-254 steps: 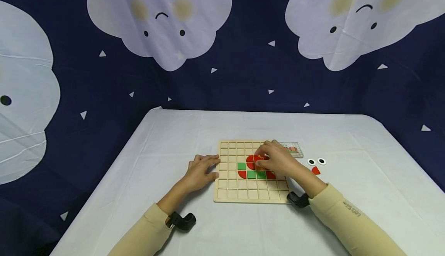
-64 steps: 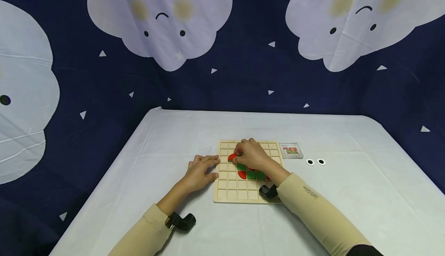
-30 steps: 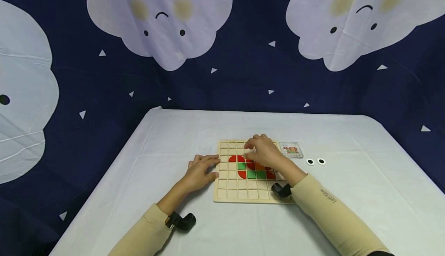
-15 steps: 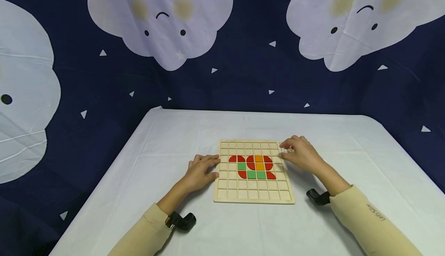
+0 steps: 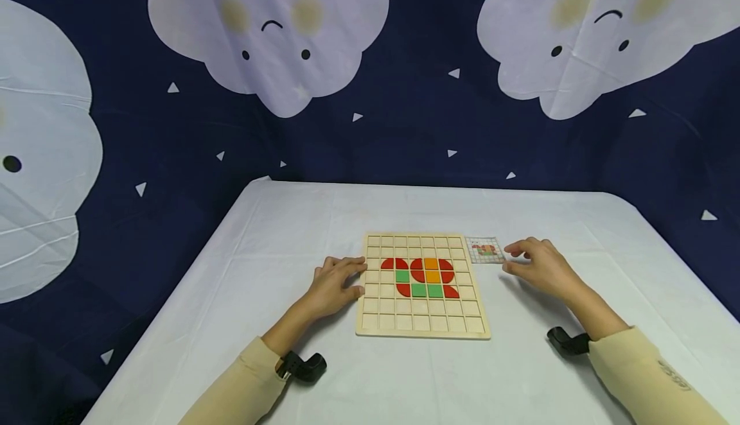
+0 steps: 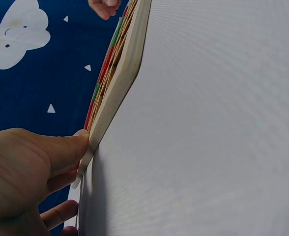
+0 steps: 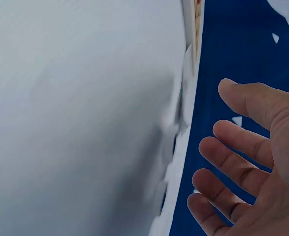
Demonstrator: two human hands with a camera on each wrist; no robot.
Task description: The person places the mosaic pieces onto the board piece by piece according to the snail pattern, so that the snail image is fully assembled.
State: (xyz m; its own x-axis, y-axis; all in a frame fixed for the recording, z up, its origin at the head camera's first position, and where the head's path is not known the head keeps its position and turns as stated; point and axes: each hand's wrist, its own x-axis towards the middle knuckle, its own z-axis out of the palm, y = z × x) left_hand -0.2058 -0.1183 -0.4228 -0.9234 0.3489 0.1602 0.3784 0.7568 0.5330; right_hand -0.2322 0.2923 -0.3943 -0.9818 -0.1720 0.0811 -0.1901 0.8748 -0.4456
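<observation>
My left hand [image 5: 335, 287] rests at the left edge of a wooden grid board [image 5: 422, 327]; in the left wrist view its thumb [image 6: 66, 150] touches that edge. Set in the board's cells are red rounded pieces [image 5: 417, 276], green squares [image 5: 419, 290] and orange squares [image 5: 431, 276], laid in a curved figure. To the right of the board, my right hand [image 5: 543, 269] hovers with fingers spread and nothing between them. Two white eye discs [image 7: 170, 142] lie on the cloth near its fingertips in the right wrist view; in the head view the hand hides them.
A small printed card [image 5: 484, 250] with a gridded picture lies against the board's upper right edge. White cloth [image 5: 277, 239] covers the table. Behind it hangs a dark blue curtain [image 5: 405, 149] with clouds.
A red piece was pinched over the board's left side and released into a cell. My right hand has since moved right, past the card. The left hand has stayed put.
</observation>
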